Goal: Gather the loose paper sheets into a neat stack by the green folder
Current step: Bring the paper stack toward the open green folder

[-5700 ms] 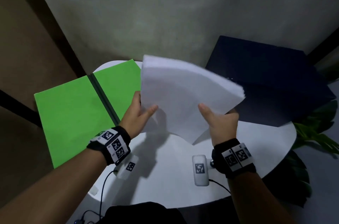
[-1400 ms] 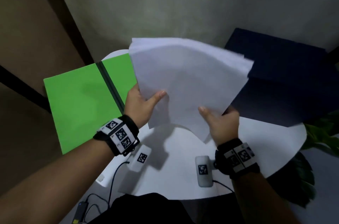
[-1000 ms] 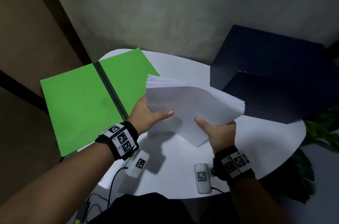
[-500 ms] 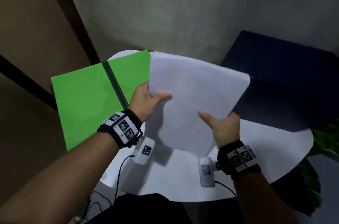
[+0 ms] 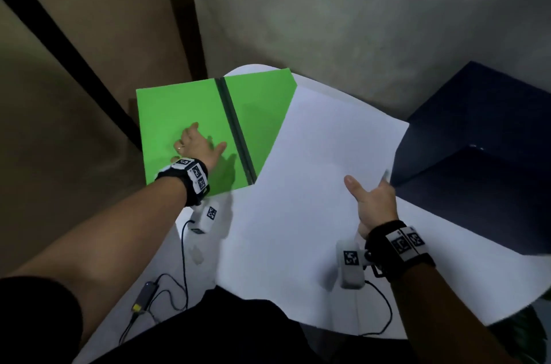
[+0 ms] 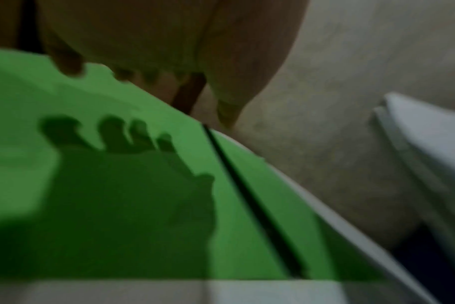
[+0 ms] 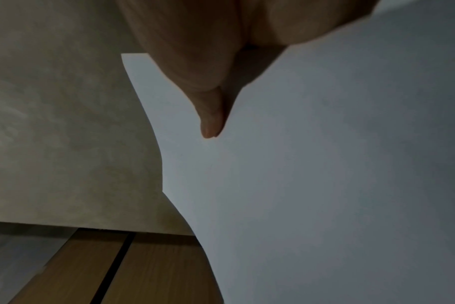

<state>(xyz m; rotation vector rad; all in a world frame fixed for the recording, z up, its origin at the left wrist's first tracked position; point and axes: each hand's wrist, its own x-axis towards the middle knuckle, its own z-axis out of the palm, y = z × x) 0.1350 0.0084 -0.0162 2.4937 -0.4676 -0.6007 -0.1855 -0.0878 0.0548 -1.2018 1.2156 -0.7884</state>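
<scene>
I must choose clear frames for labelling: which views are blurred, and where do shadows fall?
Head view: mostly sharp, dim, edges bent by the wide lens; the left hand shadows the green folder. Left wrist view: soft all over, a dark hand shadow on the folder. Right wrist view: dim, the thumb sharp against the paper stack.

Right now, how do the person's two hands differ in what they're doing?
The left hand is spread above the green folder, holding nothing; the right hand pinches the paper stack, thumb on top. Left reaches far left; right stays near the dark box. Both wear wristbands.
</scene>
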